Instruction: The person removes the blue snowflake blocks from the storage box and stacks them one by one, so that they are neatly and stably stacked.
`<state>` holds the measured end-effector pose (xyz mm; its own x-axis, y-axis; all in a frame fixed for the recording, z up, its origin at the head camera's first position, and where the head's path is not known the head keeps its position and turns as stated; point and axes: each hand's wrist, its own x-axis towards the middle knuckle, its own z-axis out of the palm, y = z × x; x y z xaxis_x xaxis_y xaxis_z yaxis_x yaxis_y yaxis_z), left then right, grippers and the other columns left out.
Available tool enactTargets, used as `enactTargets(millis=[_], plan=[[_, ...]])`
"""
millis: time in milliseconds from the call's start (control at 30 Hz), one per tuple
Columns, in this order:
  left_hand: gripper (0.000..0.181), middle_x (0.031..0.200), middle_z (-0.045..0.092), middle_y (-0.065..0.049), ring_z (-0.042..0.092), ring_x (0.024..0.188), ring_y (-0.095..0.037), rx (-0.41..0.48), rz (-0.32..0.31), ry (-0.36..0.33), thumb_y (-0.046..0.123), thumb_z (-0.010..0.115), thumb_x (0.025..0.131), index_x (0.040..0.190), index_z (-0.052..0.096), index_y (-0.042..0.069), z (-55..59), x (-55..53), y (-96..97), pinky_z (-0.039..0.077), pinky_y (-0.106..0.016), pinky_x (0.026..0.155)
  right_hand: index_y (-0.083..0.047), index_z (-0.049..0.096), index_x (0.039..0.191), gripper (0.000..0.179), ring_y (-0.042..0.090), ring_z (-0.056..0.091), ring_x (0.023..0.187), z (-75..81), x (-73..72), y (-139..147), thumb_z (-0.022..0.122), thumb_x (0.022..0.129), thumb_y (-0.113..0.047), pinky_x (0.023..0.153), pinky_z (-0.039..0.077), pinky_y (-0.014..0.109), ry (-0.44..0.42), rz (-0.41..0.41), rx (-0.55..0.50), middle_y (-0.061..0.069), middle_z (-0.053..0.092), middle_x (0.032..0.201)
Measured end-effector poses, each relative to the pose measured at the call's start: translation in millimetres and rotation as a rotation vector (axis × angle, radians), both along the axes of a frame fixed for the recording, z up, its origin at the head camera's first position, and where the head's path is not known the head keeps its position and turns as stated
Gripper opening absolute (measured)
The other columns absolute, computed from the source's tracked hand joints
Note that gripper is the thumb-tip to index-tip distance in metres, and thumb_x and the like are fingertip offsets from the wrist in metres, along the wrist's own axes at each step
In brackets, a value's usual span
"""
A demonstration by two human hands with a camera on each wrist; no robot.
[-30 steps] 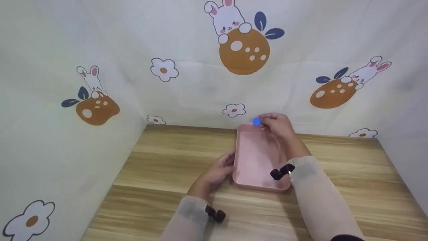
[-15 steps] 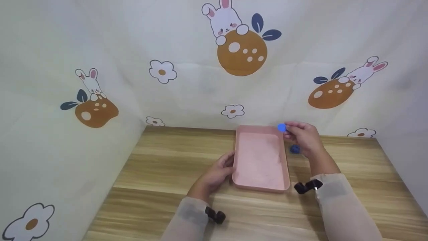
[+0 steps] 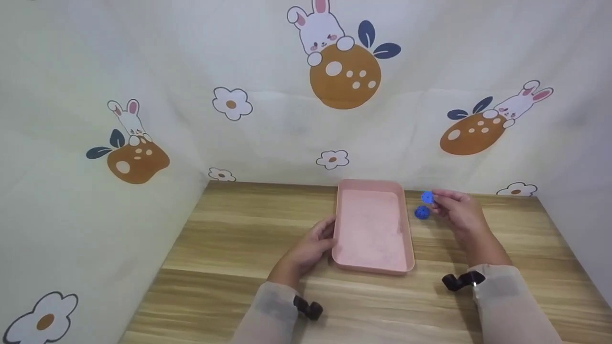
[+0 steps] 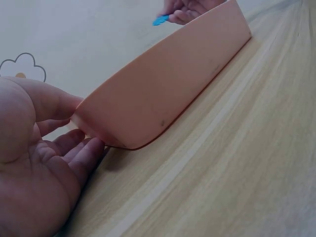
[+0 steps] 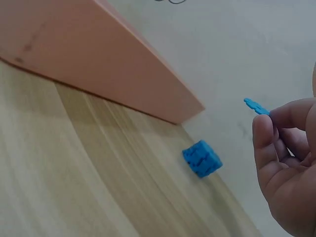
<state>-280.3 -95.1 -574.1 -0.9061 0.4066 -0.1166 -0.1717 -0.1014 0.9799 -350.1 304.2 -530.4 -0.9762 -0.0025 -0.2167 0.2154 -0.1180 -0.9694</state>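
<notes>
Between thumb and fingertips, my right hand (image 3: 459, 212) pinches a thin blue disc with a scalloped edge (image 5: 256, 105). It is raised just behind a short blue stack (image 5: 202, 158) of similar layered pieces, on the table right of the tray. In the head view, the disc (image 3: 427, 197) shows small dark dots and lies just above the stack (image 3: 422, 212). My left hand (image 3: 308, 246) rests against the left outer wall of the pink rectangular tray (image 3: 336, 205), thumb and fingers touching its side. The tray's inside holds nothing.
A wood-grain table (image 3: 239, 229) reaches back to a pale cloth wall (image 3: 277, 138) printed with rabbits, oranges and flowers. More cloth stands along the left and right sides. Small black cameras sit on both wrists.
My right hand has carried the blue disc rightward and lower, from over the tray's far edge to above the stack, which came into sight. My left hand and the tray have stayed put.
</notes>
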Motion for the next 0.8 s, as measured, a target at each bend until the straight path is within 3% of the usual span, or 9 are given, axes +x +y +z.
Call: enactTargets(millis=[133,367,567,800], plan=[[0.071,0.178,0.025,-0.020,0.020,0.168,-0.036,0.014,-0.004,0.002,-0.007,0.049,0.103,0.169,0.023,0.001,-0.7,-0.8,0.1,0.021,-0.051,0.137,-0.011,0.079,0.117,0.017,0.008,0.071,0.082,-11.0,-1.4,5.4,0.069,0.105,-0.016,0.080,0.064,0.023,-0.037,0.011,-0.035,-0.004,0.078,0.091],[0.071,0.178,0.025,-0.020,0.020,0.167,-0.036,-0.003,0.003,-0.004,-0.005,0.049,0.103,0.169,0.024,0.002,-0.7,-0.5,-0.4,0.020,-0.051,0.138,-0.012,0.079,0.122,0.020,0.008,0.070,0.086,-27.6,-2.8,10.7,0.068,0.105,-0.015,0.079,0.063,0.020,-0.055,0.019,-0.023,-0.006,0.078,0.094],[0.070,0.177,0.027,-0.019,0.021,0.167,-0.035,-0.004,0.007,-0.008,-0.004,0.049,0.104,0.169,0.025,0.003,-1.5,-1.2,0.2,0.020,-0.051,0.138,-0.014,0.081,0.115,0.016,0.007,0.068,0.082,-31.8,-1.6,9.9,0.070,0.104,-0.016,0.074,0.061,0.019,-0.031,0.020,0.016,-0.005,0.077,0.091],[0.069,0.177,0.027,-0.018,0.021,0.167,-0.034,0.001,0.008,-0.010,-0.005,0.049,0.104,0.169,0.026,0.003,-1.5,-1.0,0.2,0.020,-0.051,0.138,-0.004,0.075,0.127,0.026,0.007,0.067,0.082,-34.5,-3.0,8.4,0.069,0.104,-0.015,0.074,0.060,0.019,-0.020,0.027,0.101,-0.005,0.076,0.090]])
